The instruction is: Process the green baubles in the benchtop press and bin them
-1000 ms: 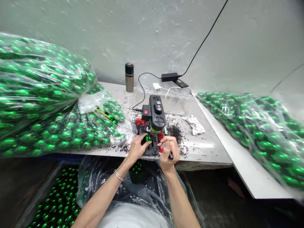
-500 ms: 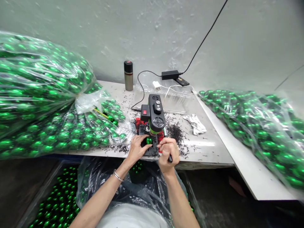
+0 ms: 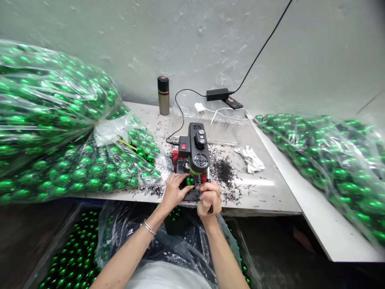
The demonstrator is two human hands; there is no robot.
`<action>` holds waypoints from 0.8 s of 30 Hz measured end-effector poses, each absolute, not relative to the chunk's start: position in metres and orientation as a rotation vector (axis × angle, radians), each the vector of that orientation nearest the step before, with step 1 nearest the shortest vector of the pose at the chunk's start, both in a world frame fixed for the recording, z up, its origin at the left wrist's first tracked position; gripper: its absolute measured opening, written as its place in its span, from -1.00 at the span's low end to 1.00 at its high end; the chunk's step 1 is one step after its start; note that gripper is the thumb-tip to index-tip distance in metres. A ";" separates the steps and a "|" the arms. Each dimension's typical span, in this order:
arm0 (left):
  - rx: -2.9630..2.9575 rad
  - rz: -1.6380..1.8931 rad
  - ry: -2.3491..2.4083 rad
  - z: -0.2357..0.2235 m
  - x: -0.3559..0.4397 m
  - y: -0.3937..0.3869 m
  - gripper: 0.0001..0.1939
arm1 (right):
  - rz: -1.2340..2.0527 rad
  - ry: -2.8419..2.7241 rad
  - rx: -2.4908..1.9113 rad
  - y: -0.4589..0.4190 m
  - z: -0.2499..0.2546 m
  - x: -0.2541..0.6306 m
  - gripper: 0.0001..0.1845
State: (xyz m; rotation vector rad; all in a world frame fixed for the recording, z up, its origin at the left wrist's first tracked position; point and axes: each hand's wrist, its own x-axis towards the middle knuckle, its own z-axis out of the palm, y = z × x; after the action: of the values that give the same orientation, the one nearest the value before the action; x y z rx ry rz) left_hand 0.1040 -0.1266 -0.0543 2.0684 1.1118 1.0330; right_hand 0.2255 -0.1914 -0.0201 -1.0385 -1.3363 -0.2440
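Transparent plastic encloses most of the stock: a bulging left bag [image 3: 51,100], tied at its neck, and a long right bag [image 3: 319,160] on a white board, both packed with shiny green balls. Below the table, a clear-lined bin [image 3: 58,240] holds many more. On the pale table [image 3: 279,196], behind the work, lies a clear tray [image 3: 227,138] with a white cable across it.

At centre stands a black bench machine [image 3: 198,150] with a vented head. To its right, the right hand [image 3: 209,200] is closed round a dark handle [image 3: 210,209]; the left hand [image 3: 175,189] pinches one green ball [image 3: 190,180], thumb on the near side, fingers on the far side. The ball sits over the base plate [image 3: 192,196], at the head's front edge; whether the two touch is hidden from this angle.

Sound practice would be to seat the ball squarely, grip lightly because its glossy shell may dent, keep fingertips low and out of the head's path, and work the handle with smooth, even pressure.

Smallest are loose black bits [image 3: 223,170], best kept off the plate.
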 end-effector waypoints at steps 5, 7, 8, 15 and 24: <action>2.081 1.024 1.115 -0.055 0.104 -0.126 -0.68 | -0.234 -1.325 -1.027 -0.191 -0.027 0.225 -0.71; 2.078 1.027 1.113 -0.056 0.104 -0.126 -0.68 | -0.230 -1.328 -1.030 -0.191 -0.027 0.225 -0.70; 2.075 1.029 1.112 -0.056 0.104 -0.126 -0.68 | -0.231 -1.327 -1.030 -0.191 -0.027 0.225 -0.69; 2.079 1.063 1.080 -0.057 0.104 -0.125 -0.68 | -0.270 -1.446 -1.028 -0.190 -0.024 0.227 -0.69; 2.036 1.119 1.126 -0.058 0.102 -0.127 -0.66 | -0.062 -1.185 -1.174 -0.195 0.043 0.218 -0.68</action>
State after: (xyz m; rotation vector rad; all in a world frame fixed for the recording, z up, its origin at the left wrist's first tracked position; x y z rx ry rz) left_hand 0.1016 -0.1274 -0.0581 2.0357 1.1256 1.1192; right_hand 0.2183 -0.1949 0.0435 -1.1739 -1.1845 -0.0623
